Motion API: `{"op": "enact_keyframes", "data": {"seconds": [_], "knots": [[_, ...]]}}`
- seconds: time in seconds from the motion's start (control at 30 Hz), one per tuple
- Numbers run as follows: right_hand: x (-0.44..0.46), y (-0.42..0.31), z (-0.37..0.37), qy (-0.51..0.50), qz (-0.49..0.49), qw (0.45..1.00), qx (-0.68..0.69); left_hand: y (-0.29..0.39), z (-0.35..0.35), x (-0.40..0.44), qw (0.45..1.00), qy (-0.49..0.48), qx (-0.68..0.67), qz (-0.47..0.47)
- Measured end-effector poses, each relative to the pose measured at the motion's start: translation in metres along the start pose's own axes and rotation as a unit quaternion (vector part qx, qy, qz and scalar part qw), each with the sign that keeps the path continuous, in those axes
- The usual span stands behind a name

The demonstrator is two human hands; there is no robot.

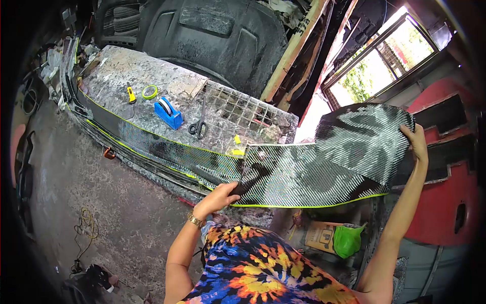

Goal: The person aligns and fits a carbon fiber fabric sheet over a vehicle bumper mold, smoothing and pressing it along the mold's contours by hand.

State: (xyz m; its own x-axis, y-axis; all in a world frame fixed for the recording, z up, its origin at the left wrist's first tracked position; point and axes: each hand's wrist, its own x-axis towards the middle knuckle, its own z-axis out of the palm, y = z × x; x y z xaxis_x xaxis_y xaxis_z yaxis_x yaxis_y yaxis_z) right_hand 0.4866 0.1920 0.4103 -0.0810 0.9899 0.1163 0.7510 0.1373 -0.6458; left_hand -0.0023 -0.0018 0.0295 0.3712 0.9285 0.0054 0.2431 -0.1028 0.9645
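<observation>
A sheet of woven carbon fibre fabric (298, 177) with yellow-green tape along its lower edge stretches between my hands. My left hand (221, 196) is closed on its lower left corner, thumb on top. My right hand (417, 141) grips the right end, where the fabric is raised and folded back over itself. At the left, the sheet overlaps or meets a long strip of the same cloth (152, 146), taped along its edges. That strip lies along a long curved dark part at the table's front edge. Whether the two pieces are joined cannot be seen.
On the stained table (167, 76) lie a yellow cutter (131, 94), a green tape roll (150, 91), a blue tape dispenser (168, 113) and black scissors (198, 127). An orange clamp (109, 153) sits at the part's edge. Below are a cardboard box (320, 236) and green bag (348, 241).
</observation>
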Motion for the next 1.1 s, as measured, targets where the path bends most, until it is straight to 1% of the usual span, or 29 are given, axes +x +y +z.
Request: {"op": "enact_keyframes", "data": {"seconds": [0.07, 0.13, 0.2, 0.27, 0.33, 0.37, 0.4, 0.47, 0.5, 0.53, 0.6, 0.63, 0.7, 0.73, 0.8, 0.87, 0.93, 1.0, 1.1], "knots": [[0.008, -0.005, 0.005, -0.016, -0.003, 1.0, 0.016, -0.001, 0.002, 0.002, 1.0, -0.008, -0.005, -0.017], [0.017, -0.004, 0.009, -0.043, -0.027, 0.999, -0.005, -0.002, 0.004, 0.002, 0.998, -0.001, 0.033, -0.046], [0.02, -0.005, 0.014, -0.056, -0.027, 0.998, -0.005, -0.001, 0.005, 0.003, 0.998, 0.001, 0.047, -0.05], [0.022, -0.005, 0.017, -0.074, -0.008, 0.997, -0.011, -0.002, 0.008, 0.002, 0.997, 0.004, 0.059, -0.057], [0.023, -0.002, 0.02, -0.081, -0.004, 0.997, -0.009, -0.005, 0.013, 0.001, 0.992, 0.055, 0.079, -0.078], [0.025, 0.006, 0.02, -0.083, -0.005, 0.996, -0.014, -0.006, 0.019, -0.003, 0.982, 0.102, 0.144, -0.075], [0.027, 0.011, 0.019, -0.084, -0.005, 0.996, -0.018, 0.004, 0.022, -0.006, 0.982, 0.1, 0.143, -0.076], [0.026, 0.014, 0.019, -0.081, 0.003, 0.996, -0.024, 0.035, 0.03, -0.008, 0.933, 0.211, 0.29, -0.009], [0.027, 0.016, 0.019, -0.082, 0.001, 0.996, -0.024, 0.032, 0.043, -0.008, 0.936, 0.194, 0.282, 0.083], [0.028, 0.018, 0.021, -0.083, 0.0, 0.996, -0.024, 0.036, 0.056, -0.01, 0.943, 0.137, 0.288, 0.098], [0.033, 0.026, 0.021, -0.087, -0.001, 0.996, -0.014, 0.046, 0.081, -0.005, 0.943, 0.082, 0.304, 0.106], [0.035, 0.028, 0.021, -0.093, -0.006, 0.996, -0.017, 0.045, 0.088, 0.0, 0.943, 0.085, 0.306, 0.105], [0.036, 0.025, 0.023, -0.091, -0.012, 0.995, -0.025, 0.035, 0.1, 0.011, 0.928, 0.051, 0.361, 0.072], [0.037, 0.022, 0.023, -0.092, -0.016, 0.995, -0.024, 0.031, 0.103, 0.014, 0.928, 0.054, 0.362, 0.071], [0.039, 0.019, 0.025, -0.091, -0.019, 0.995, -0.037, 0.023, 0.108, 0.018, 0.92, 0.09, 0.374, 0.073], [0.04, 0.014, 0.026, -0.092, -0.02, 0.995, -0.034, 0.016, 0.109, 0.019, 0.922, 0.09, 0.37, 0.076], [0.044, 0.011, 0.023, -0.12, -0.004, 0.991, -0.055, 0.012, 0.109, 0.019, 0.92, 0.088, 0.37, 0.089], [0.046, 0.009, 0.026, -0.115, -0.014, 0.992, -0.04, 0.009, 0.106, 0.02, 0.925, 0.1, 0.354, 0.098], [0.057, 0.017, 0.026, -0.128, 0.004, 0.992, -0.013, 0.012, 0.097, 0.02, 0.934, 0.082, 0.335, 0.092]]}}
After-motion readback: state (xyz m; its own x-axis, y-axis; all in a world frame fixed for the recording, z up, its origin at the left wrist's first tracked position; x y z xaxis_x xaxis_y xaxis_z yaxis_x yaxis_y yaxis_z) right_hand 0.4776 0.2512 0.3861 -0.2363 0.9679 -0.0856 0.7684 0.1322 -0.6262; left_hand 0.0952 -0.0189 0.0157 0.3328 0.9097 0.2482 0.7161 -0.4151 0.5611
